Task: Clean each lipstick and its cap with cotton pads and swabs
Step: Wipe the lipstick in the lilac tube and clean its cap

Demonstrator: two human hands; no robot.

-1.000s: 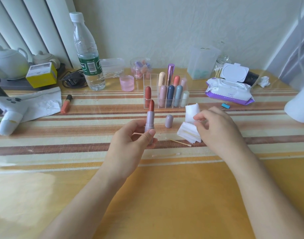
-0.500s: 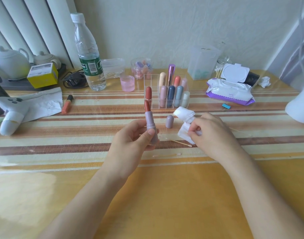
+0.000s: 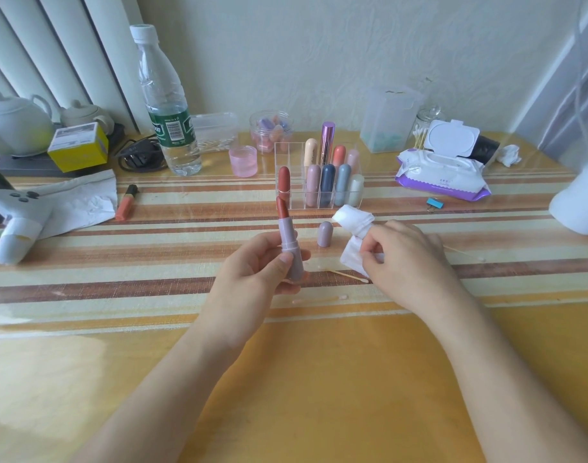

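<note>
My left hand (image 3: 262,269) grips an uncapped lilac lipstick (image 3: 288,242) upright by its base, its reddish-brown bullet showing on top. Its lilac cap (image 3: 325,233) stands on the table just to the right. My right hand (image 3: 402,259) holds a white cotton pad (image 3: 354,228), wrapped over a raised finger, with the rest bunched under the curled fingers. Two used cotton swabs (image 3: 347,275) lie on the table between and below my hands. Behind stands a clear organizer (image 3: 285,152) with several capped lipsticks (image 3: 327,185).
A water bottle (image 3: 167,105), a pink cup (image 3: 243,161) and a jar of sponges (image 3: 269,128) stand at the back. A wet-wipe pack (image 3: 442,175) and a swab jar (image 3: 424,125) are at back right. A white paper (image 3: 78,202), an orange tube (image 3: 127,202) and a teapot (image 3: 15,121) lie left.
My right hand lifted the cotton pad off the table and wrapped it round a finger. The lipstick in my left hand tilted slightly left.
</note>
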